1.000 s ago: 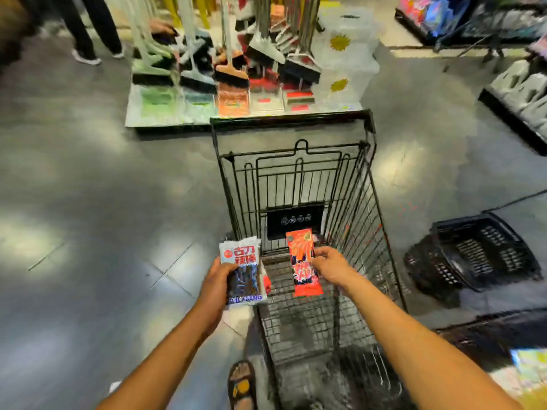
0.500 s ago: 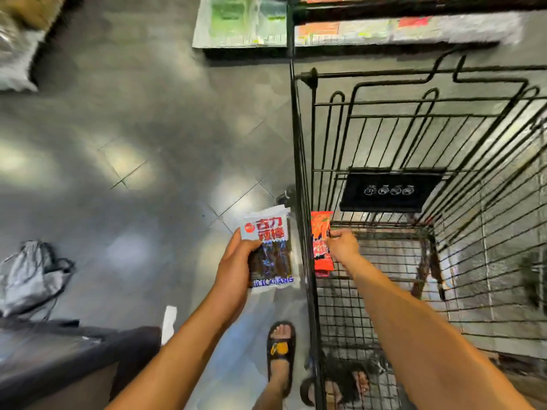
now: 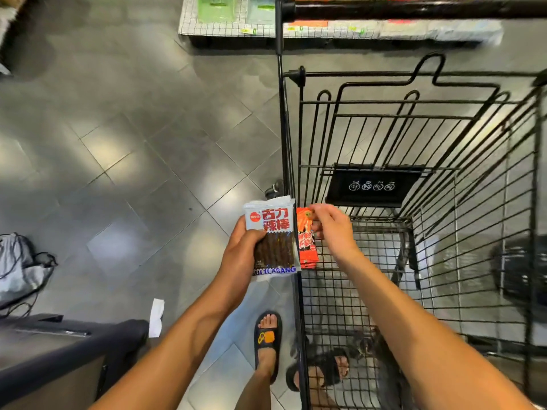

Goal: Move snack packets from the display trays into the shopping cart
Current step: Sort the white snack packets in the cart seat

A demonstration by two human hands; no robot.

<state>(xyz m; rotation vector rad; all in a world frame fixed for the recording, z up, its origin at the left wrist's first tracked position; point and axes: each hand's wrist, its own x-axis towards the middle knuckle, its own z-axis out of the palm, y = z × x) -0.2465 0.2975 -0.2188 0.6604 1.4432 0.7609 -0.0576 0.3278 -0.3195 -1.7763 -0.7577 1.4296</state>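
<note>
Progress looks early: your left hand [image 3: 239,255] grips white-and-blue snack packets [image 3: 273,235] outside the left wall of the black wire shopping cart [image 3: 355,74], your right hand [image 3: 334,229] pinches an orange-red packet [image 3: 306,247] inside it, and beyond them its floor shows no packets, so both drops remain.

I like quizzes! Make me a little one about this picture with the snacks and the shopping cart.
1. True or false: the left hand holds the orange packet.
2. Which hand is over the shopping cart? A) left hand B) right hand C) neither
3. How many round symbols are on the cart's black sign?

Key
1. False. It grips the white packet; the right hand pinches the orange one.
2. B
3. Four
</note>
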